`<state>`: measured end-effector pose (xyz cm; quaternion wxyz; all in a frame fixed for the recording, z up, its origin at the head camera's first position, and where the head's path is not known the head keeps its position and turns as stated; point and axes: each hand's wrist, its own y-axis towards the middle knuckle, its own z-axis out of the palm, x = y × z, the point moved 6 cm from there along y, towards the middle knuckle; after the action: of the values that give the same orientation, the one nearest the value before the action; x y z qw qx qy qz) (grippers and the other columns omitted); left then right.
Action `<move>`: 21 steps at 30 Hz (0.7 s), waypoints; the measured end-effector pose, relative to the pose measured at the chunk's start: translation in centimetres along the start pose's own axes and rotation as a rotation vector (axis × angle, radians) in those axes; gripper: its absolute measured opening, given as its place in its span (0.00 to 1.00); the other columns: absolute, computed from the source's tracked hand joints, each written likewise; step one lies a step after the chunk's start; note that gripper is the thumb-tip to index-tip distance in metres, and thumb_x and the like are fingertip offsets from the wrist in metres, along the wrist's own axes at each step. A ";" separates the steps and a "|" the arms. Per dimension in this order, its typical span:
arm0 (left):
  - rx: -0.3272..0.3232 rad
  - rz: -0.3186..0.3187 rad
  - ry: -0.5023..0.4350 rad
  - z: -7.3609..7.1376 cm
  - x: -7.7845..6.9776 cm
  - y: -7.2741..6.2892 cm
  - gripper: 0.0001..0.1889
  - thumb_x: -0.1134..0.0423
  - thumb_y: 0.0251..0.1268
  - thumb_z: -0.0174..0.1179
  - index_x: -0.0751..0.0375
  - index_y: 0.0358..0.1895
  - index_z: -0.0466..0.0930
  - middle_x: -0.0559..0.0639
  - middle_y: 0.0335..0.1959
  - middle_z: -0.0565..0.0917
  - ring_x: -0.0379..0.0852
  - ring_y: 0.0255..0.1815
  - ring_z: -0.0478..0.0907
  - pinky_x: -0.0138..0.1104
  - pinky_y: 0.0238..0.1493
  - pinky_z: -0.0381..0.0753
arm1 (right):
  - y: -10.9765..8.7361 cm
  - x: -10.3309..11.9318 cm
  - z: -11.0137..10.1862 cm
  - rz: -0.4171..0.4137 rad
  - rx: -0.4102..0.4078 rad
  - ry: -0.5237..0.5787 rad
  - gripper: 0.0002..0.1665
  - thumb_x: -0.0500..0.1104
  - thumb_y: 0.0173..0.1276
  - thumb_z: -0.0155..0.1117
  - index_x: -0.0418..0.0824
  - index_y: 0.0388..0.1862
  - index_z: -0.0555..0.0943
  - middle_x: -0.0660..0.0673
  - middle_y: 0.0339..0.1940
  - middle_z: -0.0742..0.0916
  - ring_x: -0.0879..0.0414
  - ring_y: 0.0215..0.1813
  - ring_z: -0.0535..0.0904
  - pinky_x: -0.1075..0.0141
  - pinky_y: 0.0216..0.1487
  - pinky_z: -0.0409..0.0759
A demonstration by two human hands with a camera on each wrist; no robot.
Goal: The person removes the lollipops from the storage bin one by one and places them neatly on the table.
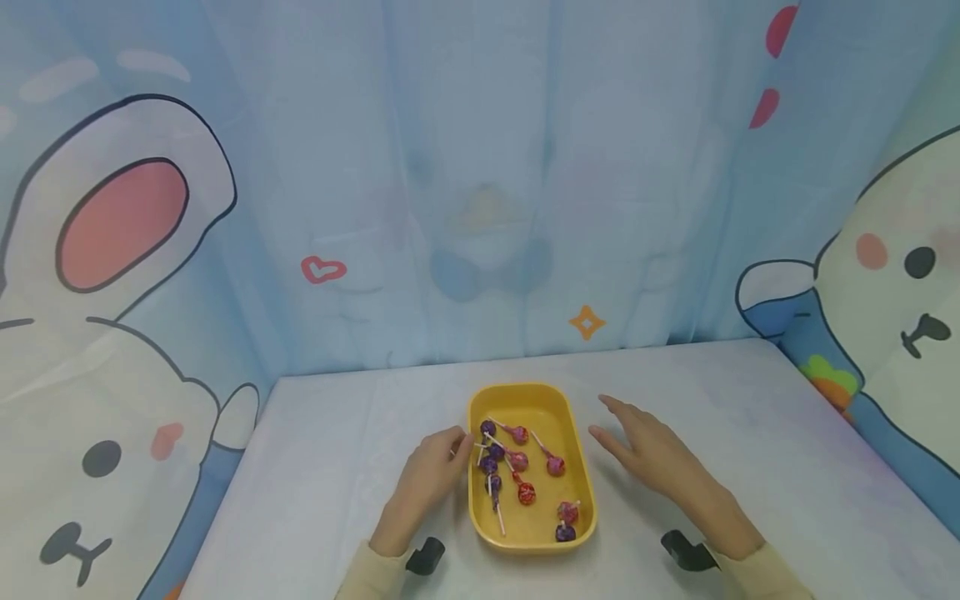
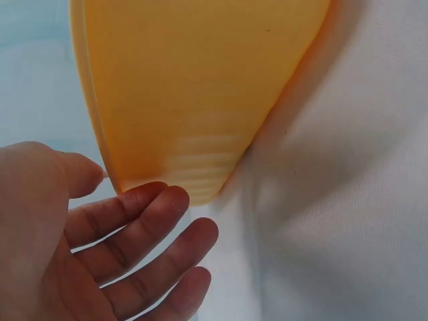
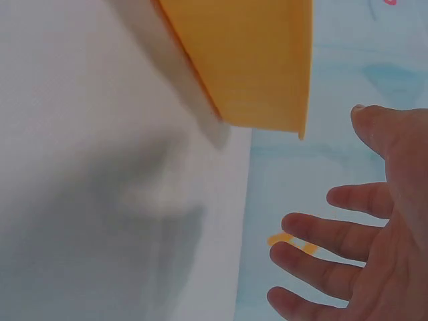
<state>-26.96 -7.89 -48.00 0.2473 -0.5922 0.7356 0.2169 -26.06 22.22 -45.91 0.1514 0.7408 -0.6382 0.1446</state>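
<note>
A yellow tray [image 1: 534,533] sits on the white cloth between the two hands, with several lollipops inside. Purple lollipops [image 1: 489,465] cluster along its left side, and pink and red lollipops [image 1: 527,493] lie across the middle. My left hand [image 1: 433,467] is at the tray's left edge; in the left wrist view its loosely bent fingers [image 2: 175,200] overlap the tray's outer wall [image 2: 200,87], and the thumb is close to the rim. To the right of the tray, my right hand [image 1: 654,450] is held apart from it, thumb and fingers spread, holding nothing.
A white cloth [image 1: 337,467] covers the table. Behind it hangs a light blue curtain [image 1: 480,167] with cartoon animals printed at both sides. Black straps [image 1: 426,557] show at the wrists.
</note>
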 end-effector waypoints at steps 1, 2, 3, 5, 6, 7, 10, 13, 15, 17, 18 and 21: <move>-0.005 -0.001 0.004 0.0 0.0 0.0 0.14 0.52 0.79 0.50 0.54 0.39 0.81 0.44 0.31 0.83 0.38 0.27 0.73 0.31 0.28 0.73 | 0.0 0.2 0.0 -0.008 -0.001 0.001 0.53 0.77 0.71 0.41 0.38 0.77 0.61 0.30 0.73 0.71 0.30 0.72 0.67 0.35 0.67 0.67; -0.008 -0.003 0.005 0.0 -0.1 0.0 0.14 0.52 0.78 0.50 0.54 0.38 0.81 0.44 0.31 0.83 0.38 0.26 0.73 0.31 0.28 0.73 | 0.1 0.4 -0.1 -0.014 -0.002 0.002 0.52 0.76 0.72 0.42 0.38 0.77 0.61 0.30 0.73 0.71 0.30 0.72 0.67 0.35 0.68 0.67; -0.008 -0.009 0.001 0.1 0.0 0.1 0.14 0.52 0.78 0.50 0.54 0.38 0.81 0.44 0.31 0.83 0.38 0.26 0.73 0.31 0.28 0.73 | 0.1 0.5 -0.1 -0.018 0.000 0.004 0.50 0.74 0.73 0.44 0.38 0.77 0.61 0.30 0.73 0.71 0.31 0.72 0.67 0.35 0.68 0.67; -0.012 -0.014 -0.005 0.1 -0.1 0.0 0.14 0.52 0.78 0.50 0.54 0.38 0.81 0.45 0.31 0.83 0.39 0.26 0.73 0.31 0.28 0.73 | 0.2 0.9 -0.2 -0.029 0.001 0.005 0.47 0.71 0.74 0.47 0.39 0.77 0.62 0.30 0.73 0.72 0.31 0.72 0.68 0.35 0.67 0.67; -0.015 -0.017 -0.009 0.2 0.0 0.0 0.14 0.52 0.78 0.50 0.54 0.38 0.81 0.45 0.31 0.83 0.39 0.26 0.73 0.31 0.27 0.72 | 0.3 1.2 -0.2 -0.032 0.002 0.005 0.45 0.69 0.75 0.49 0.39 0.77 0.62 0.30 0.73 0.72 0.31 0.72 0.68 0.35 0.67 0.67; -0.014 -0.026 -0.019 0.2 0.0 0.0 0.14 0.52 0.78 0.50 0.54 0.38 0.81 0.44 0.31 0.83 0.39 0.26 0.73 0.31 0.27 0.72 | 0.4 1.4 -0.2 -0.034 0.005 0.004 0.45 0.68 0.75 0.50 0.40 0.77 0.62 0.31 0.73 0.72 0.31 0.72 0.68 0.36 0.67 0.67; -0.010 -0.044 -0.072 0.5 0.2 -0.1 0.13 0.53 0.78 0.51 0.55 0.37 0.81 0.45 0.29 0.82 0.39 0.26 0.73 0.31 0.27 0.73 | 0.7 2.1 -0.2 -0.039 0.012 0.002 0.44 0.69 0.74 0.50 0.41 0.77 0.63 0.31 0.73 0.72 0.32 0.72 0.68 0.36 0.68 0.67; -0.002 -0.070 -0.143 0.7 0.3 -0.3 0.13 0.53 0.77 0.51 0.54 0.35 0.79 0.45 0.27 0.79 0.39 0.25 0.72 0.31 0.25 0.72 | 0.9 2.8 -0.1 -0.051 0.017 0.000 0.45 0.70 0.74 0.49 0.41 0.77 0.63 0.32 0.73 0.72 0.32 0.72 0.68 0.36 0.68 0.67; 0.002 -0.080 -0.186 0.8 0.4 -0.4 0.12 0.54 0.77 0.52 0.54 0.34 0.77 0.45 0.25 0.78 0.40 0.24 0.72 0.31 0.24 0.71 | 1.1 3.2 -0.1 -0.058 0.018 -0.003 0.45 0.70 0.74 0.49 0.42 0.77 0.63 0.32 0.73 0.73 0.32 0.72 0.68 0.36 0.68 0.67; 0.002 -0.088 -0.210 0.8 0.4 -0.5 0.12 0.54 0.76 0.52 0.54 0.33 0.75 0.44 0.24 0.76 0.40 0.23 0.71 0.30 0.23 0.69 | 1.3 3.7 0.0 -0.067 0.016 -0.002 0.45 0.70 0.73 0.50 0.42 0.77 0.63 0.33 0.73 0.73 0.33 0.72 0.69 0.36 0.68 0.68; 0.001 -0.091 -0.219 0.9 0.4 -0.5 0.12 0.54 0.76 0.52 0.54 0.33 0.75 0.44 0.24 0.76 0.39 0.23 0.71 0.30 0.23 0.69 | 1.4 3.9 0.0 -0.075 0.014 -0.004 0.45 0.70 0.73 0.50 0.42 0.76 0.64 0.33 0.73 0.73 0.33 0.72 0.69 0.37 0.68 0.68; -0.003 -0.097 -0.233 0.9 0.4 -0.5 0.12 0.55 0.77 0.52 0.55 0.33 0.74 0.44 0.24 0.76 0.40 0.23 0.71 0.30 0.22 0.69 | 1.7 4.7 -0.1 -0.117 -0.001 -0.016 0.44 0.70 0.74 0.49 0.41 0.75 0.65 0.33 0.72 0.74 0.33 0.71 0.70 0.37 0.67 0.69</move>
<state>-26.45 -7.77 -48.97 0.3401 -0.5984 0.6721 0.2732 -27.03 17.79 -43.80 0.1549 0.7781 -0.5949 0.1294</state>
